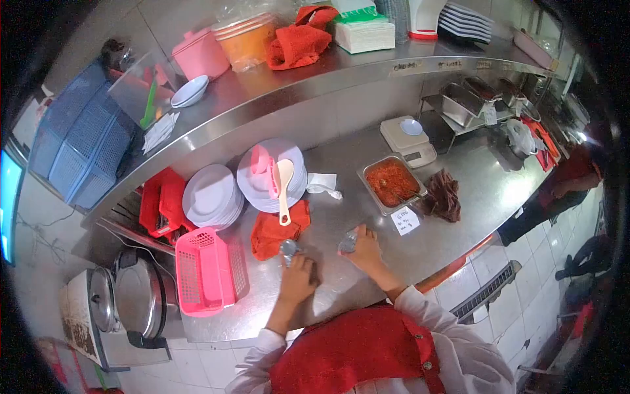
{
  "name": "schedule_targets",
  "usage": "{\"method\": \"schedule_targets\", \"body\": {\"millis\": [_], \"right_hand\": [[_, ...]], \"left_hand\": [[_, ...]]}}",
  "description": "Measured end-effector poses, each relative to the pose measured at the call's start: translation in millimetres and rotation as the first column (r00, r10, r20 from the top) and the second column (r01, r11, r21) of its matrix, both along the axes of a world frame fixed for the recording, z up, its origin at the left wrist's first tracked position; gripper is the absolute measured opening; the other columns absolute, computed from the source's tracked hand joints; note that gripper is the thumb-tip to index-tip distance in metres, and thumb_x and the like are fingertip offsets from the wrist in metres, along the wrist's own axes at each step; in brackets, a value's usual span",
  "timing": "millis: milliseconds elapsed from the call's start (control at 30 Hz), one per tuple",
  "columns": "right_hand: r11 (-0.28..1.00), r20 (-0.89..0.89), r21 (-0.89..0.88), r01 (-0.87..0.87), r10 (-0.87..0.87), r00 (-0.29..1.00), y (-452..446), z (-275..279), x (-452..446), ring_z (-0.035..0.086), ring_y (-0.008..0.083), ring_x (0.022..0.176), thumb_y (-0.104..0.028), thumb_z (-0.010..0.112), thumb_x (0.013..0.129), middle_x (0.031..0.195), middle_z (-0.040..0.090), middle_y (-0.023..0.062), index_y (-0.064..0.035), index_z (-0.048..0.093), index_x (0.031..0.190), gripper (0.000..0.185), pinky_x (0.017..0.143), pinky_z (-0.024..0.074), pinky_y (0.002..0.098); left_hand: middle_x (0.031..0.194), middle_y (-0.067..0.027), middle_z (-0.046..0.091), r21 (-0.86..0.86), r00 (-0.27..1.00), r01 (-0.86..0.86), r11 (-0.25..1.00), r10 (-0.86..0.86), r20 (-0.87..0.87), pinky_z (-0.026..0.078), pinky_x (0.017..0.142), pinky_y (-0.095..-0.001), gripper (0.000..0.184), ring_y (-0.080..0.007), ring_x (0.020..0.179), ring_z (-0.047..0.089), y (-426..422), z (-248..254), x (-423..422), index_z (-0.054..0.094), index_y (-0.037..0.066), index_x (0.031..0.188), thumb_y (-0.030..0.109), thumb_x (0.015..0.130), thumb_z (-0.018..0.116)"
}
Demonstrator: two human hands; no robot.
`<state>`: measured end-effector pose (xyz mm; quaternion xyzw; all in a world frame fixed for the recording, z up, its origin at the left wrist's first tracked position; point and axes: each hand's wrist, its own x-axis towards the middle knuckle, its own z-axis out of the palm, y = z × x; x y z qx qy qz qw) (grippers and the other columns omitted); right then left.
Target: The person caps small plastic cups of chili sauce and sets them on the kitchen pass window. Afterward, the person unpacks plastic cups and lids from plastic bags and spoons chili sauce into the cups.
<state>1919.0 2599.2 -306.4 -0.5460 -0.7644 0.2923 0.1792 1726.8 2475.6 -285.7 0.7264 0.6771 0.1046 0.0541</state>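
My left hand (298, 279) is closed around a small grey, shiny, round-ended thing (289, 247), just in front of a folded red cloth (281, 230). What it is I cannot make out. In the fingers of my right hand (366, 249) is a crumpled, see-through grey piece that looks like plastic (348, 242). Both hands are low over the steel counter (335, 289), apart from each other. Beyond my right hand stands a square metal pan (396, 185) of red-orange food with a spoon in it. A handwritten label (405, 221) hangs at its near corner.
A pink basket (203, 272) is left of my hands. Behind stand plate stacks (213, 196), with a white rice paddle (284, 187) on one. A kitchen scale (408, 141) and a dark brown cloth (443, 196) are right. An upper shelf (262, 88) overhangs the back; another person (558, 187) stands at far right.
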Motion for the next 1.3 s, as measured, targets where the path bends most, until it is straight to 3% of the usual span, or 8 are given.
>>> {"method": "schedule_targets", "body": {"millis": [233, 300, 433, 667, 900, 1033, 1267, 1300], "right_hand": [[0.961, 0.16, 0.276, 0.028, -0.074, 0.984, -22.3, 22.4, -32.8, 0.052, 0.0389, 0.102, -0.026, 0.082, 0.065, 0.114, 0.049, 0.0199, 0.0002, 0.043, 0.116, 0.07, 0.09, 0.0422, 0.0465], [0.91, 0.192, 0.39, -0.141, 0.069, 0.979, -31.9, 33.9, -39.3, 0.053, 0.0387, 0.103, -0.02, 0.08, 0.066, 0.114, 0.049, 0.0198, 0.0007, 0.047, 0.113, 0.061, 0.089, 0.0428, 0.046], [0.889, 0.14, 0.353, -0.291, 0.257, 0.956, -26.0, 15.8, -29.3, 0.052, 0.0389, 0.107, -0.016, 0.079, 0.068, 0.115, 0.049, 0.0191, -0.0007, 0.051, 0.112, 0.054, 0.091, 0.0427, 0.045], [0.938, -0.202, 0.271, -0.215, 0.273, 0.94, -1.5, 13.1, 38.2, 0.052, 0.0418, 0.106, -0.008, 0.072, 0.073, 0.112, 0.051, 0.0207, -0.0053, 0.053, 0.114, 0.045, 0.093, 0.0428, 0.0454], [0.888, -0.096, 0.427, -0.169, 0.23, 0.968, 24.2, 8.7, -0.5, 0.055, 0.0371, 0.107, -0.009, 0.062, 0.076, 0.108, 0.061, 0.0216, 0.0, 0.064, 0.102, 0.028, 0.091, 0.0449, 0.0442], [0.821, 0.517, 0.241, -0.517, 0.342, 0.784, 49.7, -5.1, -37.8, 0.062, 0.033, 0.097, -0.009, 0.061, 0.072, 0.094, 0.066, 0.0163, 0.0014, 0.067, 0.094, 0.025, 0.089, 0.0463, 0.0457], [0.766, 0.007, 0.407, -0.498, 0.543, 0.84, -3.6, 72.8, -36.9, 0.062, 0.0351, 0.092, -0.018, 0.057, 0.083, 0.094, 0.064, 0.0158, -0.0036, 0.065, 0.09, 0.018, 0.085, 0.0471, 0.048], [0.744, -0.012, 0.487, -0.457, 0.529, 0.848, -10.6, 69.8, -37.0, 0.061, 0.0364, 0.094, -0.019, 0.056, 0.084, 0.094, 0.063, 0.0169, -0.0029, 0.063, 0.092, 0.019, 0.084, 0.047, 0.0469]], "left_hand": [[0.114, -0.0137, 0.059, 0.097, 0.979, -0.026, 0.995, 0.006, 0.202, 0.032, 0.106, -0.0468, 0.052, -0.0282, 0.118, 0.051, 7.1, 23.4, -7.3, 0.055, 0.005, 0.123, 0.024, 0.077, 0.068], [0.116, -0.015, 0.06, -0.286, 0.341, -0.244, 0.927, 0.358, 0.869, 0.04, 0.1, -0.0367, 0.063, -0.0247, 0.116, 0.052, 19.6, 23.1, 13.4, 0.043, 0.003, 0.137, 0.026, 0.083, 0.066], [0.128, -0.0181, 0.052, -0.211, 0.2, -0.143, 0.967, 0.237, 0.951, 0.044, 0.096, -0.0356, 0.07, -0.0264, 0.113, 0.054, 48.2, -67.8, 15.2, 0.03, 0.002, 0.145, 0.006, 0.083, 0.063], [0.132, -0.0212, 0.047, -0.127, 0.774, 0.04, 0.991, 0.049, 0.631, 0.039, 0.102, -0.0399, 0.079, -0.0314, 0.121, 0.048, 61.0, -48.7, 21.6, 0.034, 0.0, 0.14, 0.007, 0.07, 0.069], [0.124, -0.0236, 0.051, -0.089, 0.699, -0.049, 0.995, 0.098, 0.709, 0.037, 0.104, -0.0419, 0.07, -0.035, 0.119, 0.048, 71.4, -62.5, 29.2, 0.041, -0.004, 0.132, 0.017, 0.071, 0.067], [0.124, -0.0174, 0.051, -0.234, 0.415, -0.089, 0.968, 0.249, 0.875, 0.036, 0.104, -0.0374, 0.054, -0.0309, 0.119, 0.048, 78.0, -55.9, 15.9, 0.04, -0.003, 0.129, 0.013, 0.082, 0.062], [0.112, -0.0101, 0.06, 0.025, 0.267, 0.024, 0.999, -0.03, 0.963, 0.045, 0.092, -0.0343, 0.045, -0.0228, 0.103, 0.057, 108.9, -73.6, -26.4, 0.05, 0.0, 0.114, 0.005, 0.073, 0.069], [0.109, -0.0091, 0.061, 0.058, 0.508, 0.101, 0.993, -0.101, 0.855, 0.046, 0.089, -0.0341, 0.041, -0.0223, 0.1, 0.058, 95.1, -24.7, -19.0, 0.052, 0.001, 0.111, 0.007, 0.075, 0.069]]}}
